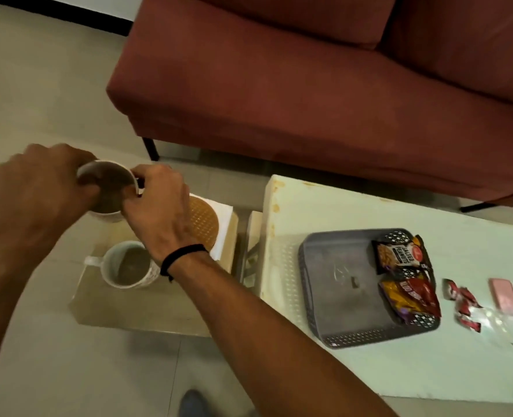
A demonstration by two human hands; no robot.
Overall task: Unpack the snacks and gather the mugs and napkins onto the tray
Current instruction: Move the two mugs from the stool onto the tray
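Both hands hold one white mug lifted above the low glass side table. My left hand wraps its left side and my right hand grips its right rim and handle. A second white mug stands on the side table below. White napkins lie under a round orange woven coaster at the side table's far right. On the white coffee table, the grey tray holds a salted peanuts packet and a red and yellow snack packet.
A dark red sofa stands behind the white coffee table. Red torn wrappers, a pink phone-like object and a clear plastic bag lie right of the tray. Tiled floor surrounds the tables; my shoe shows at the bottom.
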